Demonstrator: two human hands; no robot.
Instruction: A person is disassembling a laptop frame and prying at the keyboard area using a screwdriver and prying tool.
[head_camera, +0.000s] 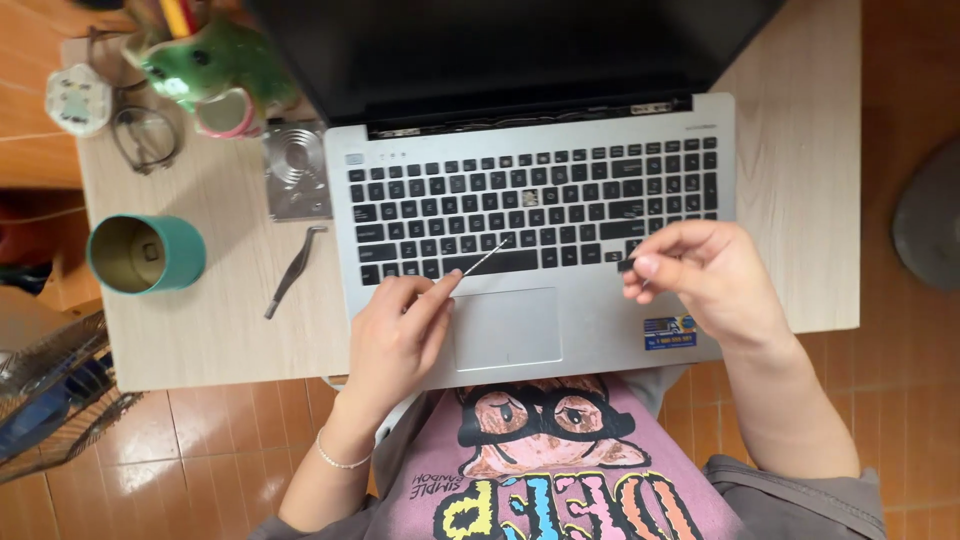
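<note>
On the counter the laptop shows one bare key slot; the left hand, fingers pinched on a thin pick, should lever shallow and gently, while the right hand pinches a black keycap level.

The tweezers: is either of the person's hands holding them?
No: the tweezers lie on the table left of the laptop, clear of both hands.

A small pale wood tabletop stands on a floor of glossy orange-brown tiles. A wire rack sits at the left edge, a grey round object at the right.
</note>
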